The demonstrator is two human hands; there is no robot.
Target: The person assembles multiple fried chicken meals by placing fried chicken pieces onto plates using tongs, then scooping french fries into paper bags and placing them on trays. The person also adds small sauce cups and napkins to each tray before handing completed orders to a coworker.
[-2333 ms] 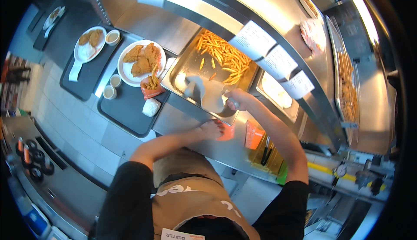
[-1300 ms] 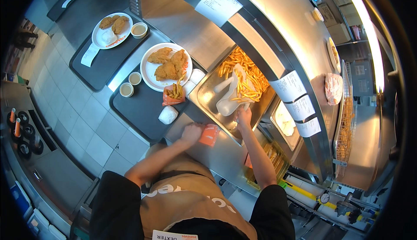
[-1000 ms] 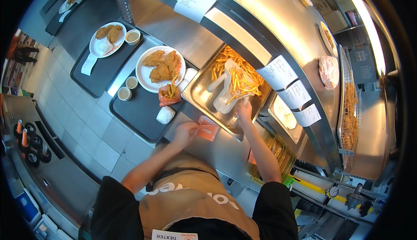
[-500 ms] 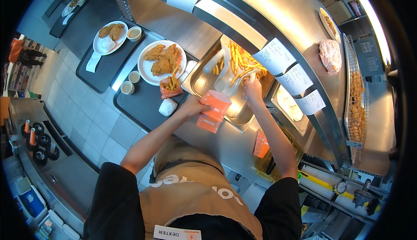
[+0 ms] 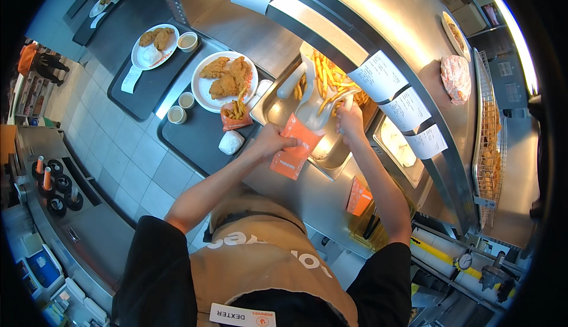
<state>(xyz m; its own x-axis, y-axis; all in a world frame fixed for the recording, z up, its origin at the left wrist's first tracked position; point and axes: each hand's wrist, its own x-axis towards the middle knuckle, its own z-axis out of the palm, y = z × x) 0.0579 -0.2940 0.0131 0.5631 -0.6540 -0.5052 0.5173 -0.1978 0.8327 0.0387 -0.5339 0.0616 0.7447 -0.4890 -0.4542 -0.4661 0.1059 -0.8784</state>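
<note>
Near frame centre, the left hand point(image 5: 274, 142) pinches a red carton point(image 5: 290, 162) beside the scoop point(image 5: 309, 110); right of it, the right hand point(image 5: 350, 123) grips its handle point(image 5: 348, 100). Fries point(image 5: 324, 77) could spill if carton and scoop misalign.

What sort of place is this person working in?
Probably a fast-food kitchen: there are French fries in a steel pan, fried chicken on a white plate, and a row of what look like paper order slips.
</note>
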